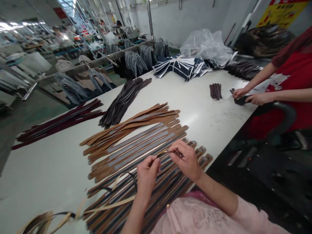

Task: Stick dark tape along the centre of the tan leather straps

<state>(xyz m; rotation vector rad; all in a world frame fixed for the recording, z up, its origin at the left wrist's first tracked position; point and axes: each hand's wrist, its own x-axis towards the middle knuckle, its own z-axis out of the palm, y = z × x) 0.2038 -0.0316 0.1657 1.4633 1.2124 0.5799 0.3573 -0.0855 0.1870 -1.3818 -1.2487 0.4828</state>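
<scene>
A narrow black-and-tan tape (162, 152) is stretched between my two hands. My left hand (147, 172) pinches it between thumb and fingers. A short distance to the right, my right hand (185, 157) pinches its other part, fingers closed. Loose tan-and-black tape (122, 202) trails from beside my left hand to a tangled heap (46, 222) at the lower left. Beneath my hands lie rows of brown strips (131, 203) with dark lengths along their middles. Just beyond are brown strips with grey middles (136, 149) and a loose pile of brown strips (131, 125).
The strips lie on a white table (48, 182). Dark bundles (124, 100) and maroon bundles (60, 122) lie farther back. At the right, a co-worker's hands (251, 97) hold dark pieces near a small stack (215, 91). Clear plastic (204, 44) covers cut pieces at the far end.
</scene>
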